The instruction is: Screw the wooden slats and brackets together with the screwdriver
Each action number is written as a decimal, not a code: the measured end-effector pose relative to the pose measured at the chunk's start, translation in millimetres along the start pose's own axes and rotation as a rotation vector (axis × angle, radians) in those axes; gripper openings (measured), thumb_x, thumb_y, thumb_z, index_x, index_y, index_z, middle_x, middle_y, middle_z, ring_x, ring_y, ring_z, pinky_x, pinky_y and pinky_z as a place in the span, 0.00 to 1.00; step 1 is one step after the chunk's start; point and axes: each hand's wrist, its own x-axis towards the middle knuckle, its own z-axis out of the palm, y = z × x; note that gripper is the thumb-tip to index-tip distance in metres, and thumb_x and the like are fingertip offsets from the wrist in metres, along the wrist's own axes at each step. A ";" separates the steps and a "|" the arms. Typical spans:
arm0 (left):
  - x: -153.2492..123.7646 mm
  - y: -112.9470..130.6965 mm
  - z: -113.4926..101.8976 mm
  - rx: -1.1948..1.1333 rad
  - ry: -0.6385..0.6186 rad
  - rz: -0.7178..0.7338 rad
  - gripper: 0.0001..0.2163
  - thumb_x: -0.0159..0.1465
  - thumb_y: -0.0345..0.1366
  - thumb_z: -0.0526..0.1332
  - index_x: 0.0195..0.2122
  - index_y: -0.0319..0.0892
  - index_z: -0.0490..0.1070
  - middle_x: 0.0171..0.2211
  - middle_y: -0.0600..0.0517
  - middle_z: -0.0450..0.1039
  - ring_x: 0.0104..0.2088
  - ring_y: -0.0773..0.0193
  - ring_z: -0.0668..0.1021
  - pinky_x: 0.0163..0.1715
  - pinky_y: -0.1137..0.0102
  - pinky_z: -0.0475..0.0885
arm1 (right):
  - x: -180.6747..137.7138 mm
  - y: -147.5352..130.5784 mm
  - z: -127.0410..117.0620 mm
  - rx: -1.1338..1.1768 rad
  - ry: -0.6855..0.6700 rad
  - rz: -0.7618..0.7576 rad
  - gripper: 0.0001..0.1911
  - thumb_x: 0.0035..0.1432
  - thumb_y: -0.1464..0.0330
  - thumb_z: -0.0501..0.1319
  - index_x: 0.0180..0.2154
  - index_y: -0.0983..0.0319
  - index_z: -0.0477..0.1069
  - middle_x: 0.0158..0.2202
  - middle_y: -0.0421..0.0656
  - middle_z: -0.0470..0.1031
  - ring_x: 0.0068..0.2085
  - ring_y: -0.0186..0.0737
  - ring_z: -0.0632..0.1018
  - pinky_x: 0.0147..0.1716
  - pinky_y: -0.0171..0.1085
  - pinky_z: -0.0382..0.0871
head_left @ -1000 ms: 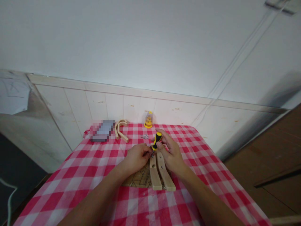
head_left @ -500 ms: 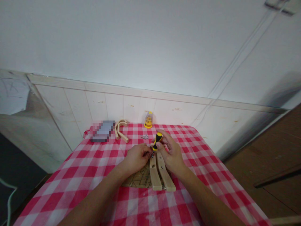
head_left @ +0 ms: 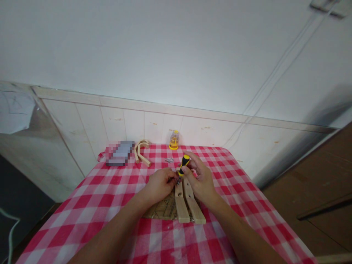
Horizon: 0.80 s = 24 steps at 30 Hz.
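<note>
My right hand (head_left: 200, 178) is closed around the yellow and black handle of a screwdriver (head_left: 184, 164), which tilts over two wooden pieces. Its tip meets the upper part of the left wooden piece (head_left: 182, 208), which has a hole lower down. My left hand (head_left: 162, 183) pinches close to that tip; what its fingers hold is hidden or too small to name. Alongside lies the right wooden piece (head_left: 196, 209), with holes showing. Beneath both pieces is a brown sheet with dark line drawings (head_left: 162, 208).
A clear-topped yellow screwdriver-bit case (head_left: 173, 140) stands by the wall. Small metal parts (head_left: 169, 160) lie in front of it. Curved wooden pieces (head_left: 142, 153) and a blurred-out grey object (head_left: 120, 153) are at the back left. A red-and-white checked cloth (head_left: 110, 205) covers the table.
Almost nothing differs. Both hands and the screwdriver stay at the same spot on the left wooden piece.
</note>
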 end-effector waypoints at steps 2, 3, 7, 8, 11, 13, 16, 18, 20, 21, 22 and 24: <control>-0.1 -0.4 0.2 0.001 0.003 -0.003 0.10 0.61 0.29 0.57 0.34 0.41 0.79 0.37 0.49 0.81 0.38 0.59 0.79 0.39 0.68 0.71 | -0.1 -1.3 -0.2 -0.001 0.001 -0.006 0.21 0.64 0.68 0.61 0.58 0.55 0.70 0.36 0.40 0.80 0.35 0.39 0.80 0.38 0.38 0.72; -0.3 -0.6 0.3 0.000 0.003 -0.006 0.10 0.61 0.29 0.57 0.34 0.41 0.79 0.37 0.48 0.81 0.39 0.58 0.79 0.39 0.68 0.71 | -0.1 -1.9 -0.4 0.000 0.001 -0.010 0.21 0.64 0.68 0.61 0.58 0.56 0.70 0.36 0.40 0.80 0.35 0.39 0.80 0.37 0.37 0.72; -0.9 -0.2 0.0 -0.004 0.003 -0.005 0.11 0.62 0.29 0.56 0.35 0.41 0.79 0.37 0.48 0.81 0.39 0.58 0.79 0.40 0.68 0.71 | -0.5 -3.5 -0.6 -0.014 0.010 -0.017 0.20 0.64 0.68 0.61 0.57 0.56 0.70 0.35 0.40 0.79 0.34 0.38 0.79 0.36 0.37 0.72; -1.0 0.0 -0.1 -0.004 0.003 -0.002 0.11 0.62 0.29 0.56 0.35 0.41 0.79 0.37 0.48 0.81 0.39 0.58 0.80 0.40 0.68 0.71 | -0.5 -3.5 -0.6 -0.022 0.014 -0.019 0.20 0.64 0.68 0.62 0.57 0.56 0.70 0.35 0.39 0.79 0.33 0.38 0.78 0.36 0.37 0.72; -0.9 0.1 -0.2 -0.001 0.006 0.006 0.11 0.61 0.28 0.56 0.34 0.41 0.79 0.37 0.48 0.81 0.39 0.58 0.80 0.39 0.68 0.71 | -0.8 -3.0 -0.2 -0.039 0.030 -0.026 0.19 0.63 0.68 0.62 0.56 0.56 0.71 0.35 0.39 0.79 0.33 0.39 0.78 0.36 0.37 0.72; -0.8 -0.2 0.0 0.006 0.011 0.005 0.11 0.61 0.28 0.56 0.34 0.41 0.80 0.37 0.48 0.81 0.39 0.58 0.80 0.40 0.68 0.72 | -1.5 -3.1 0.0 -0.047 0.048 -0.042 0.19 0.63 0.67 0.63 0.55 0.55 0.71 0.36 0.40 0.79 0.35 0.40 0.79 0.37 0.38 0.73; -0.6 -0.3 0.2 0.006 0.015 -0.001 0.11 0.61 0.28 0.56 0.34 0.42 0.80 0.36 0.48 0.81 0.39 0.58 0.80 0.41 0.67 0.72 | -4.7 -4.4 0.0 -0.040 0.087 -0.098 0.18 0.63 0.67 0.63 0.54 0.55 0.70 0.38 0.42 0.79 0.35 0.41 0.79 0.37 0.40 0.74; -0.7 0.3 -0.1 -0.006 0.015 -0.003 0.11 0.61 0.28 0.56 0.34 0.42 0.80 0.37 0.48 0.81 0.40 0.57 0.80 0.42 0.67 0.72 | -8.2 -5.5 -0.1 -0.011 0.109 -0.127 0.18 0.64 0.68 0.62 0.55 0.55 0.68 0.37 0.41 0.79 0.34 0.40 0.79 0.37 0.40 0.75; -0.9 1.2 -0.6 -0.017 0.008 -0.010 0.12 0.61 0.28 0.56 0.35 0.42 0.80 0.38 0.48 0.82 0.40 0.57 0.80 0.42 0.67 0.72 | -11.9 -5.7 -0.2 0.022 0.114 -0.136 0.18 0.65 0.69 0.61 0.56 0.54 0.66 0.36 0.41 0.78 0.34 0.40 0.79 0.36 0.39 0.75; -0.9 1.5 -0.8 -0.018 0.003 -0.013 0.12 0.61 0.27 0.56 0.34 0.42 0.80 0.38 0.49 0.82 0.40 0.57 0.80 0.42 0.67 0.72 | -13.6 -5.3 -0.1 0.034 0.110 -0.137 0.18 0.65 0.69 0.61 0.56 0.54 0.66 0.36 0.41 0.78 0.34 0.40 0.79 0.36 0.40 0.75; -0.9 1.7 -0.8 -0.018 -0.001 -0.014 0.12 0.60 0.27 0.56 0.35 0.42 0.81 0.38 0.49 0.82 0.40 0.58 0.80 0.42 0.67 0.72 | -15.0 -4.6 -0.1 0.040 0.102 -0.138 0.18 0.65 0.68 0.61 0.56 0.54 0.66 0.37 0.42 0.77 0.35 0.41 0.80 0.37 0.40 0.76; -0.8 1.5 -0.6 -0.020 0.001 -0.009 0.13 0.60 0.27 0.56 0.35 0.42 0.81 0.38 0.49 0.82 0.39 0.58 0.80 0.41 0.67 0.72 | -16.9 -2.7 0.1 0.042 0.088 -0.143 0.17 0.65 0.68 0.61 0.55 0.55 0.66 0.39 0.44 0.78 0.36 0.42 0.80 0.38 0.41 0.76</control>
